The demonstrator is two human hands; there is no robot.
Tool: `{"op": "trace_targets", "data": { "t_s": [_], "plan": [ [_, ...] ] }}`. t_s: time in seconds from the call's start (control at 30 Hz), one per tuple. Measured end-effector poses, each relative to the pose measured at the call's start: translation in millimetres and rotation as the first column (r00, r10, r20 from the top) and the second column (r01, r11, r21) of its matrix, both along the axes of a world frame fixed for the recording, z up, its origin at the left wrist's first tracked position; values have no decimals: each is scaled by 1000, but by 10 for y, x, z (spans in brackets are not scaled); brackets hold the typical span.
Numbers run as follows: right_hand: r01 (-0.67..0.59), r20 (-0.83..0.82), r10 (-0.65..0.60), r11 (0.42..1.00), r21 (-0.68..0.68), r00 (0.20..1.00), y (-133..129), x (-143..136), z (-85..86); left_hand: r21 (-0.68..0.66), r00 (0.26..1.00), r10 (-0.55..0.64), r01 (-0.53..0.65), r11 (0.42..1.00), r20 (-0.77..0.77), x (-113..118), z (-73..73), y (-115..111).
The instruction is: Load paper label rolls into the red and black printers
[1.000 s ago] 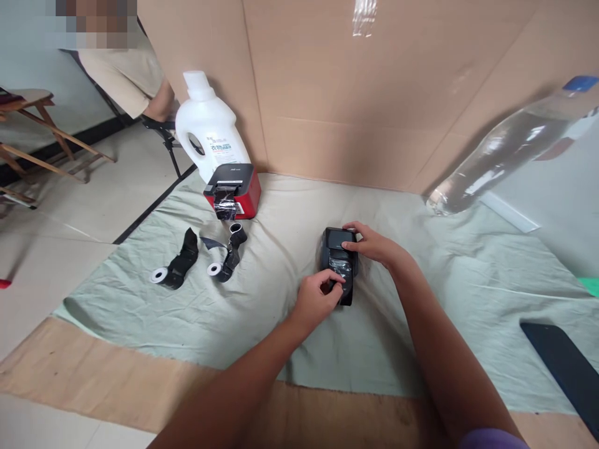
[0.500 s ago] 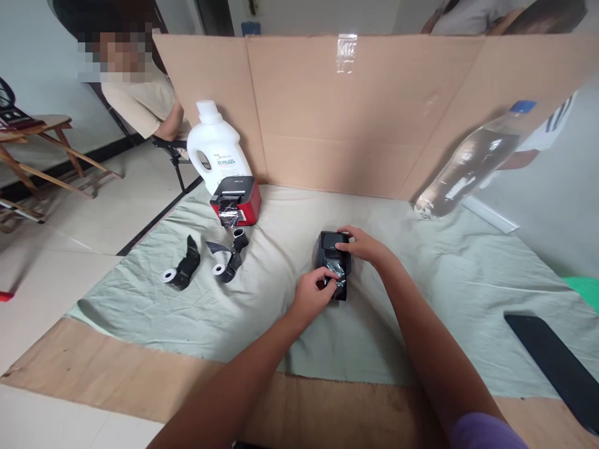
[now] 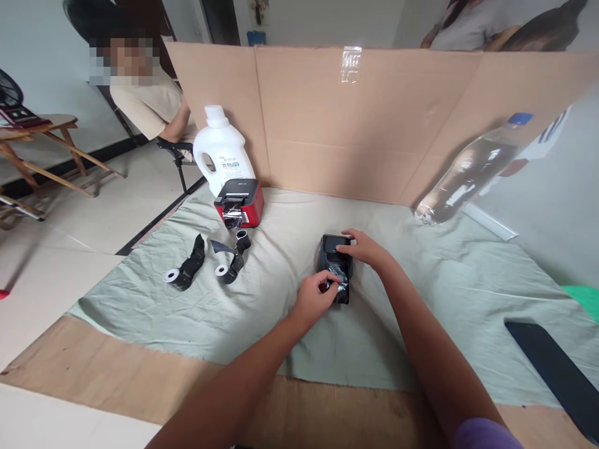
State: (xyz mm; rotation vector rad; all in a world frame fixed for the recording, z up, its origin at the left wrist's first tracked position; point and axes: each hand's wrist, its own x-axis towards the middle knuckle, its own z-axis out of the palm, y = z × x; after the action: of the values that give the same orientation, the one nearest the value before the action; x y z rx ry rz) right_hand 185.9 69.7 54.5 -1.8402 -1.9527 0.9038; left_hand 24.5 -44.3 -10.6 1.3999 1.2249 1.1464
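Observation:
A small black device (image 3: 335, 243), perhaps a portable printer, lies on the green cloth in front of me. A strip of shiny black film (image 3: 341, 270) covers its near part. The thumb and index finger of my left hand (image 3: 316, 298) pinch together at the film, near the device's near end. My right hand (image 3: 367, 249) grips the far right corner of the device, thumb on top and fingers along the far edge. Whatever is directly between the left fingertips is partly hidden.
Left on the cloth (image 3: 262, 312) lie two unrolled black film rolls (image 3: 180, 277) (image 3: 229, 271). Behind them stand a red-and-black printer (image 3: 253, 206) and a white detergent jug (image 3: 224, 153). A cardboard panel (image 3: 327, 125), tilted water bottle (image 3: 472, 165) and phone (image 3: 552, 368) surround. A person (image 3: 150, 106) sits back left.
The whole view has shifted slightly, with the scene lower in the picture. Both hands keep nearly the same hold on the device and film.

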Motion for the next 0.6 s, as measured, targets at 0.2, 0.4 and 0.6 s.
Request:
{"op": "trace_targets", "data": {
  "t_s": [0.2,0.4,0.6],
  "plan": [
    [18,167,-25,999,44,986,-213,-299,-2,25,999,-9,10,1000,-39,-4,13,8],
    [49,326,-77,994,95,942,-423,-620,-29,65,998,-36,40,997,-61,-1,-10,17],
    [6,267,-49,987,160,962,-527,-501,-8,176,933,-248,298,938,-259,-8,29,-97]
  ]
}}
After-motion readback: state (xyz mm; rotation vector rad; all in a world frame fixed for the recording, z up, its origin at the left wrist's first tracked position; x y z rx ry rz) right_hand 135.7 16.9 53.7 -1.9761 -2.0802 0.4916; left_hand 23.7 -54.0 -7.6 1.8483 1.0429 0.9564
